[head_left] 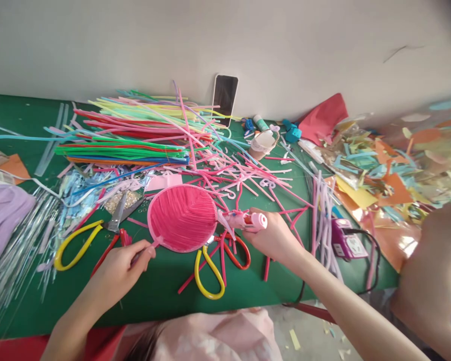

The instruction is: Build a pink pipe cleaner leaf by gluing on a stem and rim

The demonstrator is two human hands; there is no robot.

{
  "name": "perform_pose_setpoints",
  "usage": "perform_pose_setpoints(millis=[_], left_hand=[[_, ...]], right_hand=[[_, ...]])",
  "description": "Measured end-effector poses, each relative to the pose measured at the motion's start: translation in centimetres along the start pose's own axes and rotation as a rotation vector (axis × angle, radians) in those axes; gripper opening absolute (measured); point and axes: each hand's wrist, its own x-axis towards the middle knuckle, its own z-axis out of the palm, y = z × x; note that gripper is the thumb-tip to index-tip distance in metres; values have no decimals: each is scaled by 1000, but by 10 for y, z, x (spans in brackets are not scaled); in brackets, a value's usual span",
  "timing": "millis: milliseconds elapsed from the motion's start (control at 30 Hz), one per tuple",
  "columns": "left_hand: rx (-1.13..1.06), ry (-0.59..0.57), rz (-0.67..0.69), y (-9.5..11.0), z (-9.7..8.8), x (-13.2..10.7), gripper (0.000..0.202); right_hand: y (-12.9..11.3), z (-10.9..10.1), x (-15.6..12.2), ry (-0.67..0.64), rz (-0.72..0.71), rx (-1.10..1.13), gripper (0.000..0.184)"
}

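Observation:
My left hand (126, 268) pinches the stem end of a large pink leaf-shaped piece (182, 218) made of fuzzy pipe cleaners laid side by side. In my right hand (272, 235) is a pink hot glue gun (253, 221), its front end at the right edge of the leaf shape. Whether the tip touches it I cannot tell. Scissors with yellow and red handles (209, 273) lie under the leaf piece, their blades hidden. Another pair of scissors (78, 245) rests beside my left hand. Cut pink pipe cleaners (244, 173) are scattered behind the leaf.
Bundled coloured pipe cleaners (135, 130) are heaped at the back, near a phone (224, 98) leaning on the wall. Silvery tinsel strips (26, 245) spread at left. To the right are a purple power strip (349, 240), paper scraps (393, 160) and another person's arm (424, 271).

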Motion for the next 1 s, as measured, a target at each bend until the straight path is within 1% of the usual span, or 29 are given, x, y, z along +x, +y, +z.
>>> perform_pose_setpoints(millis=[400, 567, 767, 833, 933, 1000], left_hand=[[2, 22, -16, 5, -1, -1, 42], [2, 32, -2, 6, 0, -1, 41], [5, 30, -28, 6, 1, -1, 41], [6, 29, -30, 6, 0, -1, 41], [10, 30, -31, 7, 0, -1, 41], [15, 27, -32, 7, 0, -2, 41]], right_hand=[[1, 4, -4, -38, 21, 26, 21], [0, 6, -7, -50, 19, 19, 25], [-2, 3, -10, -47, 29, 40, 26], [-2, -1, -11, -49, 30, 117, 25], [0, -7, -14, -90, 34, 316, 21], [1, -7, -15, -103, 64, 376, 25]])
